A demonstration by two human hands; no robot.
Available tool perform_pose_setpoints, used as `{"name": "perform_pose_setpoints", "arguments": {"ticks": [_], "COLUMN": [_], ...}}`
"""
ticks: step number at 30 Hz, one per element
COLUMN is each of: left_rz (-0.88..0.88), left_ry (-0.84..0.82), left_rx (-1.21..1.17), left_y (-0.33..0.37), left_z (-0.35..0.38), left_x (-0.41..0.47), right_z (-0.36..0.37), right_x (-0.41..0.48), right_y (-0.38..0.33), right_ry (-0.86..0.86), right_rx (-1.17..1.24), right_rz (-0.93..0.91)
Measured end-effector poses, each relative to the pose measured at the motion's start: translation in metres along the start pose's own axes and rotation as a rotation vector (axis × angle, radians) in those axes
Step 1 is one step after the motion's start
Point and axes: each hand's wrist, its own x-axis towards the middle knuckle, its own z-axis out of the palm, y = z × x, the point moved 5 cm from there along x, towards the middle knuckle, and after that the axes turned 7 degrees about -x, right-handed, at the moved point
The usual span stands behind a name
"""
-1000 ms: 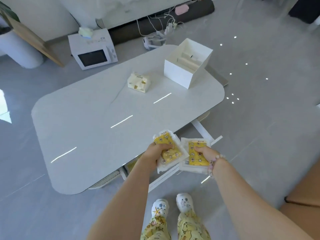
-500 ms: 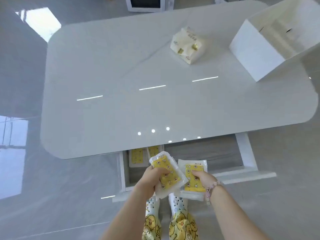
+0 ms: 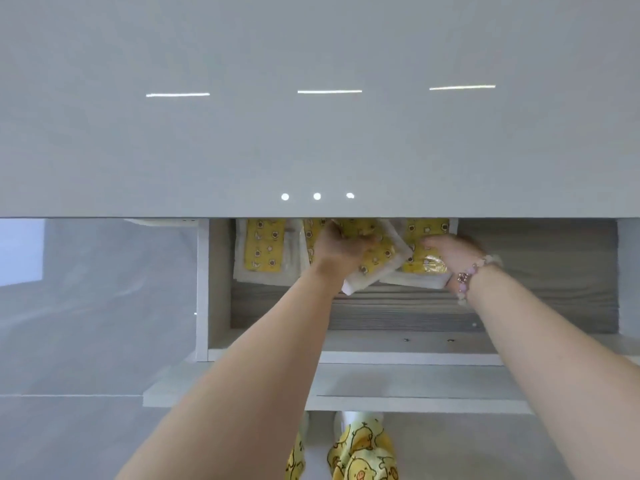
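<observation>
Head cam looks straight down past the worktop (image 3: 311, 133) edge into an open drawer (image 3: 219, 282) beneath it, both arms reaching in. Left grip (image 3: 341, 252) is closed round the left packet (image 3: 375, 263), a clear-edged pkt w/ yellow cartoon print; it sits tilted, near corner pointing back toward the person, far end up by the worktop edge. Right grip (image 3: 450, 251) has its fingers curled over the right packet (image 3: 420, 271), same print, holding it; this one lies flatter, low over the drawer floor. The 2 pkts overlap, left one on top where they meet. Can't tell if either touches the drawer bottom. Also in the drawer: a spare packet (image 3: 263, 249) lying flat near the left wall, and another packet (image 3: 311, 242) just beside it, mostly hidden behind the left wrist. Beaded bracelet (image 3: 467, 276) on the right wrist. Duck-print trousers (image 3: 360, 448) show below the drawer front, grey floor (image 3: 86, 306) to the left
</observation>
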Motion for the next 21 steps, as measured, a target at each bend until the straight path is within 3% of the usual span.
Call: {"name": "perform_pose_setpoints", "arguments": {"ticks": [10,16,21], "left_rz": [0.211,0.337,0.261], "left_ry": [0.192,0.376,0.446], "left_rx": [0.533,0.868,1.005], "left_y": [0.004,0.018,0.017], "left_z": [0.000,-0.002,-0.008], "left_x": [0.009,-0.001,-0.015], "right_z": [0.006,0.001,0.004], "right_x": [-0.003,0.000,-0.008], "right_y": [-0.009,-0.012,-0.019], "right_ry": [0.219,0.350,0.388], "right_rx": [-0.081,-0.342,-0.554], "right_rz": [-0.125,-0.089,-0.099]}}
